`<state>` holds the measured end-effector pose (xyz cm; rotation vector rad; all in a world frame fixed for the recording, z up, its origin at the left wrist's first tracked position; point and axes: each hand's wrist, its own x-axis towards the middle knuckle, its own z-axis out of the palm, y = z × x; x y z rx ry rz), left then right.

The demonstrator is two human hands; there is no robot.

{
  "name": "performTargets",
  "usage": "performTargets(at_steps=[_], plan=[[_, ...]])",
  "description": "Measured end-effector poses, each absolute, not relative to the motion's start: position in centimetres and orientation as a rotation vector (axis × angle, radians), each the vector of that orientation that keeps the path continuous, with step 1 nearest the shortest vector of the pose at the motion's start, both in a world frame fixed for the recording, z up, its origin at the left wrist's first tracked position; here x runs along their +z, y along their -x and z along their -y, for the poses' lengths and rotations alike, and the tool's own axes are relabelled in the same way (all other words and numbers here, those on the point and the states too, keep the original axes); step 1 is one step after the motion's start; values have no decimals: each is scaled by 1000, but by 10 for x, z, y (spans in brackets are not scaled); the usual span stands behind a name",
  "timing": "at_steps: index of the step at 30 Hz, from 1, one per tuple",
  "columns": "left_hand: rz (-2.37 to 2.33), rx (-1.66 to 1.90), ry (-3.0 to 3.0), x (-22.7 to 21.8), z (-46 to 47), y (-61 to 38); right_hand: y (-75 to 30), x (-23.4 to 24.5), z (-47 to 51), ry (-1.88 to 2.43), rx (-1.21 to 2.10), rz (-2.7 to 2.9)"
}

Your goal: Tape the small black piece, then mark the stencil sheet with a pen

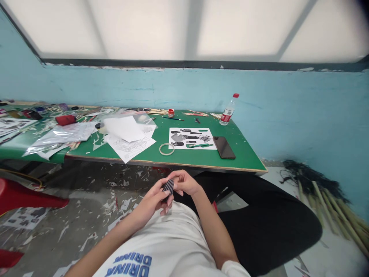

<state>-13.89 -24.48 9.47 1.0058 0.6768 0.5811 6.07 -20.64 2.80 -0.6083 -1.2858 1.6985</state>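
Above my lap, in front of the table edge, both my hands are together. My left hand [158,197] is closed around a small black piece with white stripes [168,187], perhaps a paper cut-out. Thumb and fingers of my right hand [186,182] pinch at its upper right edge. Part of the piece is hidden by my fingers. On the green table [198,161] beyond lie a printed sheet [180,131] with black and grey shapes, a green-handled craft knife [201,146] on it, and a roll of tape [166,149].
A dark phone [224,147] lies right of the sheet, with a plastic bottle [227,111] behind it. A red paint jar [171,113] and brush [173,119] are farther back. Papers [129,148] lie left, a red stool [31,196] stands lower left, and scraps litter the floor.
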Motion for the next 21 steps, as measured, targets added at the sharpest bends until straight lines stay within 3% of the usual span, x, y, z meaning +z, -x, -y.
performTargets(at_steps=[21], plan=[[-653, 569, -941, 88, 243, 136, -67, 23, 206, 469, 1803, 1333]])
